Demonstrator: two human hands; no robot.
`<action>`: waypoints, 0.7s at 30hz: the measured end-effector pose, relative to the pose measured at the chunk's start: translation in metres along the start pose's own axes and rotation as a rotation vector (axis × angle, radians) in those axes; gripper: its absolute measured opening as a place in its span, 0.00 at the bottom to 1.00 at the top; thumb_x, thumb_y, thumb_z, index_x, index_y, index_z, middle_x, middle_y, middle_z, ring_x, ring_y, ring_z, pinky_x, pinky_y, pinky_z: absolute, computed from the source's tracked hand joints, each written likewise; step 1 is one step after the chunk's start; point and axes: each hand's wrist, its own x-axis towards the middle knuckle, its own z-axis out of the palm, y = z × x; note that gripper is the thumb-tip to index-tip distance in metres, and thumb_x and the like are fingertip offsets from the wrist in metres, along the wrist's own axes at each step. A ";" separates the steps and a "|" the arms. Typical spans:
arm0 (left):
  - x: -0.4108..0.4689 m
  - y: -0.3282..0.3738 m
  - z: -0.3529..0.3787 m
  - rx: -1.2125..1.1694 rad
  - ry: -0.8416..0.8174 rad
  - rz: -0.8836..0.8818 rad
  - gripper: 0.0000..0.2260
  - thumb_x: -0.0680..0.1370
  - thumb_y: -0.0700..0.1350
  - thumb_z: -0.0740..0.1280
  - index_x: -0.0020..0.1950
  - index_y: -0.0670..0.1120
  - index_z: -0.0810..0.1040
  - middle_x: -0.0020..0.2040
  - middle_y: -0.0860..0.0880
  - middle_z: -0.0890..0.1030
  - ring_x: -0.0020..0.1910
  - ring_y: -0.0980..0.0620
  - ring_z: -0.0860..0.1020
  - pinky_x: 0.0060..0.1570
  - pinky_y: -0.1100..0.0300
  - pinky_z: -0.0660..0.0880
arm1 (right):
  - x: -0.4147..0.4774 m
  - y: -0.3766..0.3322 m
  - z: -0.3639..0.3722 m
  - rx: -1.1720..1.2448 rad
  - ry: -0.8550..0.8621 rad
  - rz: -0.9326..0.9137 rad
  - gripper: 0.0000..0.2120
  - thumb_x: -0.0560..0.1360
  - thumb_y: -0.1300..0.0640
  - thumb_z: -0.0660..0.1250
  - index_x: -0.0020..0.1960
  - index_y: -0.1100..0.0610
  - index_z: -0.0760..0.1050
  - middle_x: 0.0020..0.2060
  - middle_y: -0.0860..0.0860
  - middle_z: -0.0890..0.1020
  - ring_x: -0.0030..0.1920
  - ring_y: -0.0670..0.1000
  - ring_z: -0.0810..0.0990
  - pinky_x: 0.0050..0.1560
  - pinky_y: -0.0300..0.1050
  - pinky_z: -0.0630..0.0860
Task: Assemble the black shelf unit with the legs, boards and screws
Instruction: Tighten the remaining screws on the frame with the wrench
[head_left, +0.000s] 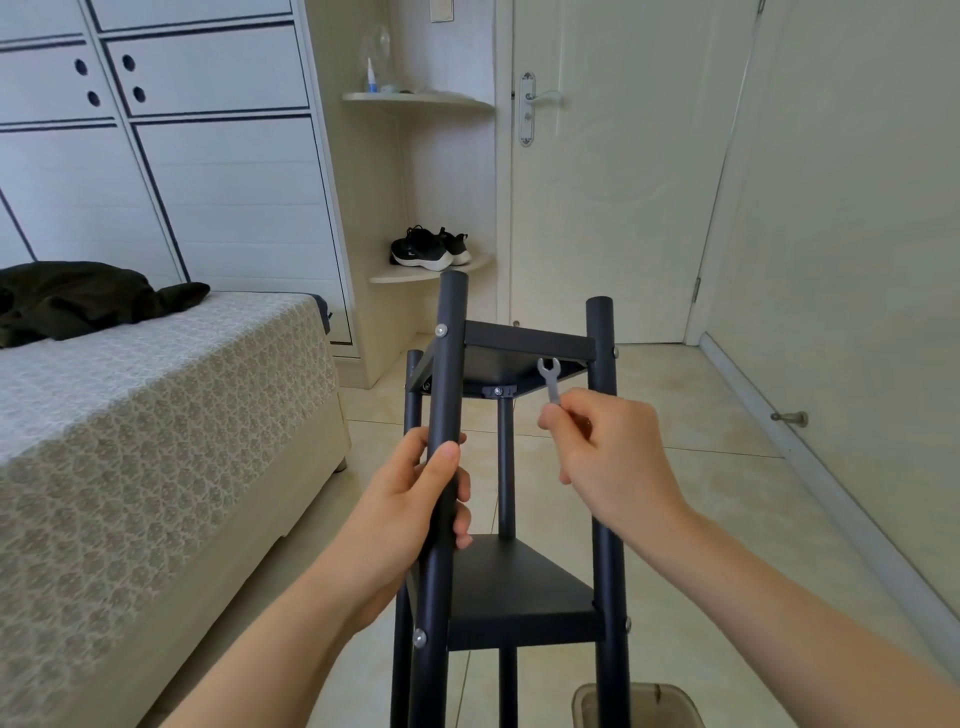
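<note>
Black shelf unit (511, 587) runs out of view below; left hand (415, 509) wraps one leg (445, 415), right hand (597, 452) pinches a small wrench (550, 379).

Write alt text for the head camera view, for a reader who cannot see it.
A person's left hand grips a leg of a black shelf unit, while the right hand pinches a small silver wrench near the upper board. A second board sits lower down; a bed stands to the left and a door behind.

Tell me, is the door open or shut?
Shut: the door sits flush in its frame, with no gap showing beside the handle.
</note>
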 end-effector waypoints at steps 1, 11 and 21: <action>0.000 0.000 0.000 0.000 0.002 0.002 0.18 0.75 0.58 0.64 0.62 0.51 0.74 0.38 0.49 0.76 0.33 0.51 0.74 0.38 0.59 0.77 | 0.001 0.003 -0.005 -0.026 0.016 0.002 0.14 0.80 0.57 0.64 0.37 0.59 0.78 0.26 0.52 0.76 0.28 0.49 0.76 0.32 0.46 0.75; 0.006 -0.003 0.001 0.007 0.012 -0.002 0.19 0.75 0.58 0.64 0.62 0.51 0.75 0.37 0.50 0.76 0.33 0.52 0.74 0.38 0.59 0.77 | 0.006 0.019 -0.030 0.482 -0.018 0.471 0.13 0.77 0.59 0.67 0.36 0.52 0.85 0.46 0.52 0.83 0.52 0.51 0.80 0.53 0.47 0.77; 0.012 -0.006 -0.006 -0.007 0.083 -0.008 0.21 0.74 0.57 0.64 0.63 0.46 0.74 0.39 0.49 0.76 0.32 0.53 0.73 0.37 0.58 0.76 | 0.009 0.017 -0.018 0.817 -0.019 0.592 0.15 0.79 0.63 0.66 0.37 0.57 0.86 0.51 0.58 0.84 0.56 0.58 0.82 0.57 0.59 0.80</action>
